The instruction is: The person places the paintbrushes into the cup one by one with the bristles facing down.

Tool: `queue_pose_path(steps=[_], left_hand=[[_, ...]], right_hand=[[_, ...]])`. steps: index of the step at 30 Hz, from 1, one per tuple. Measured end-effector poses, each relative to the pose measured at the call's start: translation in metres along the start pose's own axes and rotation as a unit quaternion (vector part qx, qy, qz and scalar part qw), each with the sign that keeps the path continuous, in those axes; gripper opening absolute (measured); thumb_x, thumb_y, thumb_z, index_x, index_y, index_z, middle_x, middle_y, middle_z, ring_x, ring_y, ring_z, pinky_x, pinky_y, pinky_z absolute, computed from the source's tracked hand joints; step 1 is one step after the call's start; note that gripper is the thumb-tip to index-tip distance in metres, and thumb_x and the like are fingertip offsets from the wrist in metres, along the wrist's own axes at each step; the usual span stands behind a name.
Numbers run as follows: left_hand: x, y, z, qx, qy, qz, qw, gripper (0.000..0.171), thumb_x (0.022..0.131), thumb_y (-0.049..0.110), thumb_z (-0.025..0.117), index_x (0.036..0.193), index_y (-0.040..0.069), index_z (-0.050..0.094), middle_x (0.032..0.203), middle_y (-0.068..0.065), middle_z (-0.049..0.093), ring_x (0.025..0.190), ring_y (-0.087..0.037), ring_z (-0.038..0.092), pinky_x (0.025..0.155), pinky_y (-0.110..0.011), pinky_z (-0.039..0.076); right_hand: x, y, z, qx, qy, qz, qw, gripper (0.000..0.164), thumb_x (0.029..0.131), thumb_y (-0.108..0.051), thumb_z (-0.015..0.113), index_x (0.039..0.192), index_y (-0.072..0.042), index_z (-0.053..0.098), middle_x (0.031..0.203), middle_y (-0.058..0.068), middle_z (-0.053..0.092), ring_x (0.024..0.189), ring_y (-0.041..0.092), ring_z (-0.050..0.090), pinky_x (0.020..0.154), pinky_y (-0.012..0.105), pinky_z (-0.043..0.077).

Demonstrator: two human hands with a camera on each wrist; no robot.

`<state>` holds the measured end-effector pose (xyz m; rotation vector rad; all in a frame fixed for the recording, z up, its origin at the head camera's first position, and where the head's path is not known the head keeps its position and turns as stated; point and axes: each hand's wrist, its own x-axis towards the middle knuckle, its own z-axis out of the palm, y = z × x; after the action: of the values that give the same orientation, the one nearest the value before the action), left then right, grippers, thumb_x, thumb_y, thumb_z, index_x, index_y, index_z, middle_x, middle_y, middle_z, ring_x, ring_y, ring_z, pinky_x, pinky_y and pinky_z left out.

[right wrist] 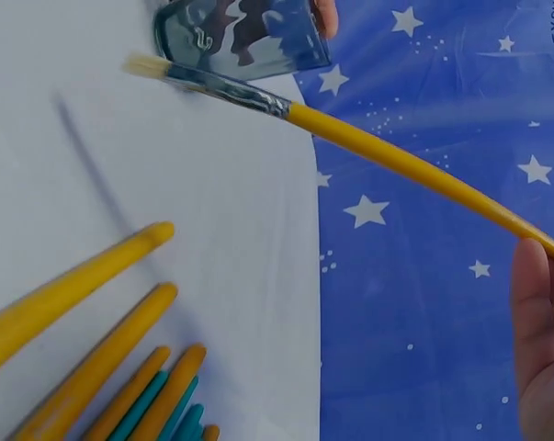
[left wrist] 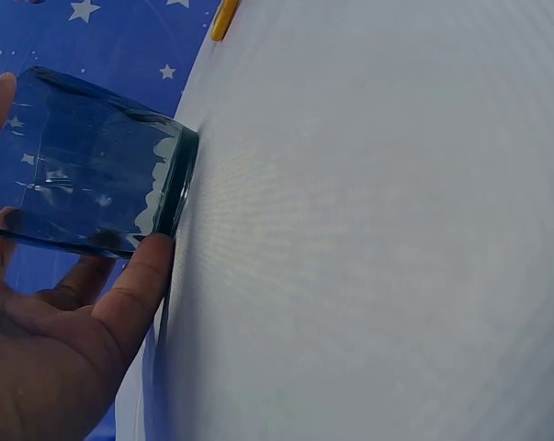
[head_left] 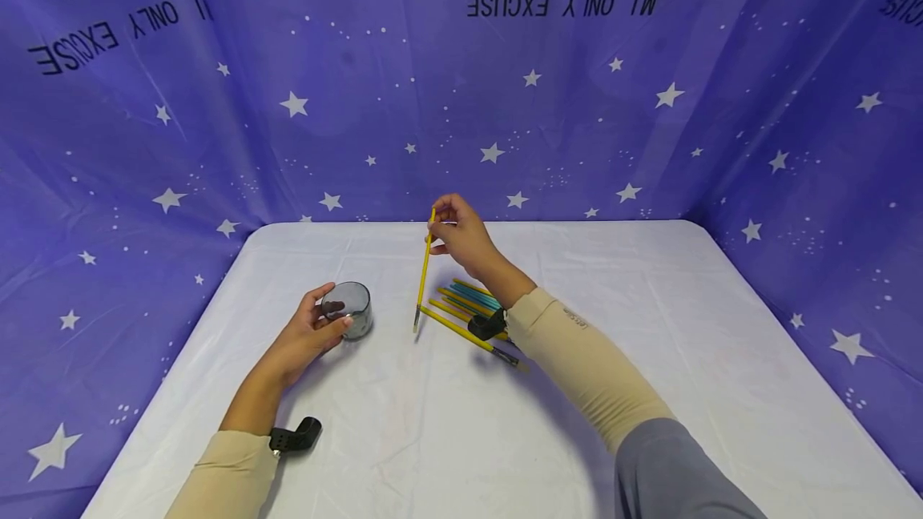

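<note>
My left hand [head_left: 310, 335] holds a clear glass tumbler [head_left: 358, 319], which stands upright on the table; the left wrist view shows fingers and thumb around its sides. A yellow paintbrush [head_left: 425, 267] hangs bristles down from my right hand [head_left: 461, 235], pinched near its handle end. In the right wrist view its pale bristles [right wrist: 146, 65] appear in front of the glass. Below my right forearm lies a group of yellow and teal paintbrushes [head_left: 461, 295], partly hidden by the wrist camera. One thicker yellow brush [head_left: 461, 328] lies at the near side of that group.
A white cloth covers the table [head_left: 404, 439]. Purple-blue curtains [head_left: 447, 102] with white stars and printed words rise behind it and at both sides. Black wrist cameras [head_left: 297, 436] sit on both forearms.
</note>
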<state>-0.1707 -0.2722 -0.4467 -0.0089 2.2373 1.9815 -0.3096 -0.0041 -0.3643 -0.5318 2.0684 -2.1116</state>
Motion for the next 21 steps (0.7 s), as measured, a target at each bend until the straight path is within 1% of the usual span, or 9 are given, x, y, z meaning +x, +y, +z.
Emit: queue_pose_path(steps=[7, 14, 21], left_hand=[[-0.001, 0.002, 0.0, 0.002, -0.003, 0.003, 1.0, 0.083, 0.098, 0.014, 0.064, 0.158, 0.012, 0.007, 0.146, -0.027, 0.031, 0.107, -0.007, 0.052, 0.088, -0.027, 0.05], [-0.001, 0.004, 0.001, -0.004, 0.0, 0.001, 1.0, 0.083, 0.098, 0.011, 0.063, 0.158, 0.013, 0.006, 0.147, -0.027, 0.031, 0.107, -0.007, 0.052, 0.088, -0.028, 0.05], [0.0, 0.002, 0.001, -0.005, 0.003, 0.001, 1.0, 0.084, 0.098, 0.011, 0.064, 0.158, 0.012, 0.006, 0.147, -0.027, 0.031, 0.107, -0.007, 0.052, 0.089, -0.028, 0.05]], right_hand=[[0.002, -0.005, 0.006, 0.034, 0.017, -0.008, 0.999, 0.021, 0.098, 0.005, 0.055, 0.113, -0.008, 0.048, 0.094, 0.009, 0.052, 0.079, 0.023, 0.063, 0.067, 0.038, 0.058], [0.003, -0.01, 0.007, 0.077, 0.04, -0.022, 0.996, 0.023, 0.097, 0.006, 0.054, 0.112, -0.01, 0.047, 0.095, 0.01, 0.051, 0.079, 0.022, 0.062, 0.067, 0.037, 0.058], [0.002, -0.012, 0.011, 0.092, 0.056, -0.032, 0.994, 0.023, 0.098, 0.005, 0.056, 0.112, -0.01, 0.048, 0.095, 0.009, 0.051, 0.083, 0.025, 0.064, 0.071, 0.042, 0.058]])
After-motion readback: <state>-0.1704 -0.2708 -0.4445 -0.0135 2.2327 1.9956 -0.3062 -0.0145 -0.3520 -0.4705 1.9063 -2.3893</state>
